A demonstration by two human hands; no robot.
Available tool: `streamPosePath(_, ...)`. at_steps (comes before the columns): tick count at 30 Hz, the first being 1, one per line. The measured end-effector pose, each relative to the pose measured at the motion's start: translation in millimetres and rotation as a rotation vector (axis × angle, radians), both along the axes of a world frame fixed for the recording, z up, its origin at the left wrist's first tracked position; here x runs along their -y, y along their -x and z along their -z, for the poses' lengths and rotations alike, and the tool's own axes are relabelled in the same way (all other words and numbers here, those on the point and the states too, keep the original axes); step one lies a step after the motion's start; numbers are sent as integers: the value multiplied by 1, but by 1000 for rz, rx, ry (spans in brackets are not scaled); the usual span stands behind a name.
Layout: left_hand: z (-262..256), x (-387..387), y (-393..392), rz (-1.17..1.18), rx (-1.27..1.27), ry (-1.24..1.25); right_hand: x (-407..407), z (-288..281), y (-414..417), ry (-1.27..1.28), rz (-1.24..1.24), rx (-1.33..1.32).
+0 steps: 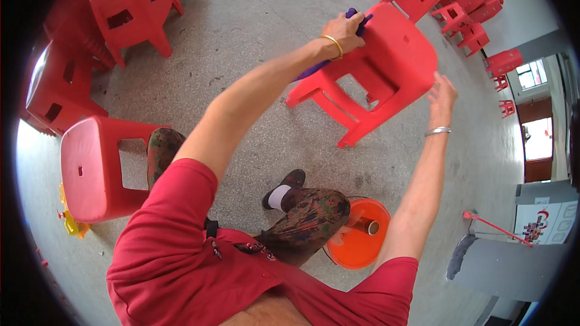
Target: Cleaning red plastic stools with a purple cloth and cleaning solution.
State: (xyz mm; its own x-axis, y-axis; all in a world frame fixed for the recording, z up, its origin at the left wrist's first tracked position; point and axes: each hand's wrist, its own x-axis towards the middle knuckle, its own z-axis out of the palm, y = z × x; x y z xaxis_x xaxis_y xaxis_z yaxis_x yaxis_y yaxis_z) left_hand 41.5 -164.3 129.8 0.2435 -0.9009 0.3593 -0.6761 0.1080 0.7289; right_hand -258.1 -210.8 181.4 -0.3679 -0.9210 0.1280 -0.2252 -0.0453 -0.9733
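Note:
My left hand [344,31], with a gold bangle at the wrist, grips a purple cloth [312,71] at the seat edge of a red plastic stool [398,40]. Part of the cloth hangs behind my forearm. The stool's seat is turned toward the right and two of its legs point toward me; I cannot tell if all its feet rest on the floor. At the right corner of the seat is my right hand [442,95], its fingers apart and the tips at the rim. A silver bracelet circles that wrist.
Beside my knee stands an orange bucket [358,253] with liquid and a brown cylindrical object [366,225]. Another red stool [84,167] is at my left, near a yellow bottle [70,224]. More stools [131,4] line the left and far right. A red-handled mop [498,228] lies right.

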Motion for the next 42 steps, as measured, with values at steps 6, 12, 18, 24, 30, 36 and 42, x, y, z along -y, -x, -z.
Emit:
streamPosePath(6, 9, -58, -104, 12, -35, -46, -26, 71, -16, -62, -21, 115)
streamPosePath(12, -4, -193, -201, -224, -216, -28, -40, 98, -18, -63, -224, 1)
streamPosePath(18, -54, -378, -275, -554, -130, 87, -44, 132, -99, 160, -175, -309)
streamPosePath(24, -56, -611, -337, -948, -376, 445, -105, 149, -272, -95, -612, -51)
streamPosePath(30, -18, -777, -324, -1460, -488, 631, -282, 99, -427, -240, -1109, 137)
streamPosePath(36, -2, -785, -331, -1243, -733, 846, -456, 118, -517, -503, -1366, 232)
streamPosePath(42, -61, -752, -348, -714, -667, 690, -528, 174, -529, -732, -1379, 461)
